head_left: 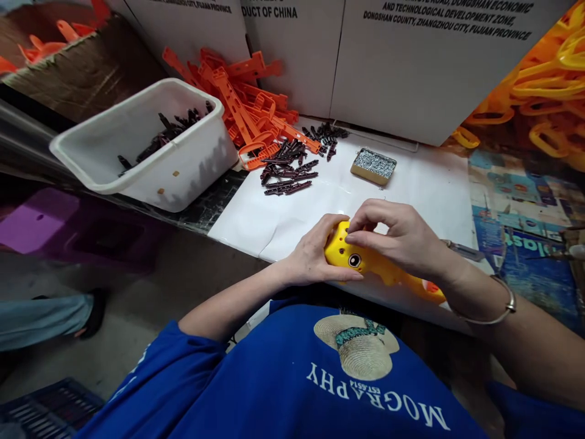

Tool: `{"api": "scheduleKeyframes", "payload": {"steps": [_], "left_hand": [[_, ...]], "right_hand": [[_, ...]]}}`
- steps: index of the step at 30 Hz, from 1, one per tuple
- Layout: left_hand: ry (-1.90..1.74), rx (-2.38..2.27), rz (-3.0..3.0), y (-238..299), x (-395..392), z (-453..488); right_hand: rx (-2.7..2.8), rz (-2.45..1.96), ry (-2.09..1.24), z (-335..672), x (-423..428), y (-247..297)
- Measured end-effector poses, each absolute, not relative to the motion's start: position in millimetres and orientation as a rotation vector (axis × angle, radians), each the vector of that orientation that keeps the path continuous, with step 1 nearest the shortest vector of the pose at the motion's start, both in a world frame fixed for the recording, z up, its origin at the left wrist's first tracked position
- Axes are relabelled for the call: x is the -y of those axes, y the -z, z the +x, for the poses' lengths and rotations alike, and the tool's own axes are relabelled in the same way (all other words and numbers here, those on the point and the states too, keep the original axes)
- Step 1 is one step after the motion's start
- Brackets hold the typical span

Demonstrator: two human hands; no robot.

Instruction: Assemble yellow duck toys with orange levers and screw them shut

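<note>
A yellow plastic toy (365,263) with a round eye lies at the near edge of the white table sheet (425,183). My left hand (315,253) wraps round the toy's left end, thumb underneath. My right hand (397,235) rests over the top of the toy, fingertips pinched together at its upper edge; what they pinch, if anything, is too small to see. A bangle sits on my right wrist.
A pile of dark small parts (287,171) and a box of screws (373,165) lie farther back. Orange plastic pieces (247,103) are heaped behind a white tub (150,146) holding dark parts. Cardboard boxes (411,61) wall the back. Another person's leg (41,317) is at left.
</note>
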State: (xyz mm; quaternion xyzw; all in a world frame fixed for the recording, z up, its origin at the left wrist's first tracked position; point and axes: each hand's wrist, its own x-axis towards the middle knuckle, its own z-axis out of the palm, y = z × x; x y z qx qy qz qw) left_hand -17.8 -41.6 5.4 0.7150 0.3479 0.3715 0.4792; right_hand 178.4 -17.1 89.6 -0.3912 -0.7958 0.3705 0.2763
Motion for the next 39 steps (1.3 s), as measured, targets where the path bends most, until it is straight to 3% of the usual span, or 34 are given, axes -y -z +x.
{"api": "scheduleKeyframes", "payload": {"steps": [12, 22, 25, 27, 29, 39], "left_hand": [[-0.942, -0.819, 1.792, -4, 40, -19], [-0.969, -0.818, 1.829, 1, 42, -20], [-0.952, -0.867, 1.848, 1, 43, -21], [-0.947, -0.883, 1.857, 1, 42, -21], [-0.944, -0.892, 1.861, 0, 42, -21], [-0.94, -0.9, 1.867, 2, 41, -21]], "right_hand": [[2.193, -1.293, -1.08, 160, 13, -91], [2.027, -1.159, -1.231, 181, 6, -84], [1.939, -1.339, -0.918, 225, -17, -69], [1.998, -1.678, -0.544, 256, -34, -55], [2.125, -1.914, -0.38, 278, -47, -43], [2.37, -1.926, -0.281, 280, -48, -32]]}}
